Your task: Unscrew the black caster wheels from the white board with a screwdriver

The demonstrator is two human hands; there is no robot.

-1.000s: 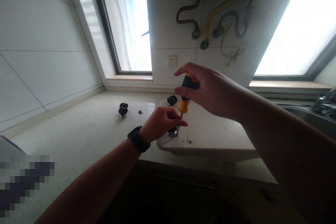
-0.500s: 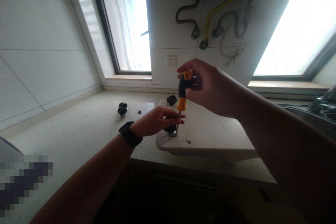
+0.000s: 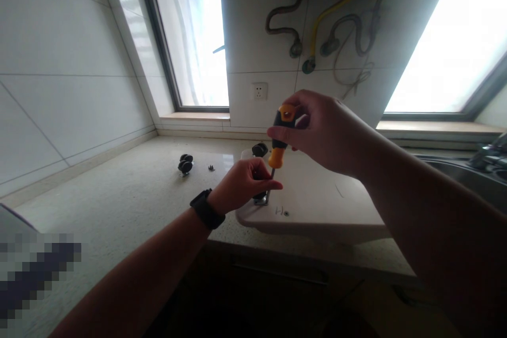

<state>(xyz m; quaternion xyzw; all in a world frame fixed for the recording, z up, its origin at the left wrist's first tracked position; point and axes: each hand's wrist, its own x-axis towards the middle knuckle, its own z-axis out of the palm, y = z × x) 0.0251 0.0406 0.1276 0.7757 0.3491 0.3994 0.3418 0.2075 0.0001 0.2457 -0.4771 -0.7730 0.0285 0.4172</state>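
Note:
A yellow and black screwdriver [image 3: 280, 140] stands tilted, its handle in my right hand [image 3: 317, 129], with fingers wrapped round the upper part and the thumb across the front. My left hand [image 3: 246, 180], with a black watch at the wrist, is closed around the screwdriver's metal shaft. Under it, a black caster [image 3: 260, 197] with a metal plate sits on the corner of an upturned white plastic piece [image 3: 317, 198]. The shaft's tip reaches down to that plate; any screw there is too small to make out. Another caster [image 3: 260, 149] stands on the far corner.
On the countertop [image 3: 130, 190] to the left lie two loose casters [image 3: 185, 163] and a small pile of screws [image 3: 211, 168]. A sink [image 3: 447, 174] with a faucet is at the right. The wall behind has a socket [image 3: 259, 91] and pipes.
My right hand has turned on the handle, its thumb now across the front. My left hand has shifted slightly right, its fingers more curled. The screwdriver's top leans a little further right.

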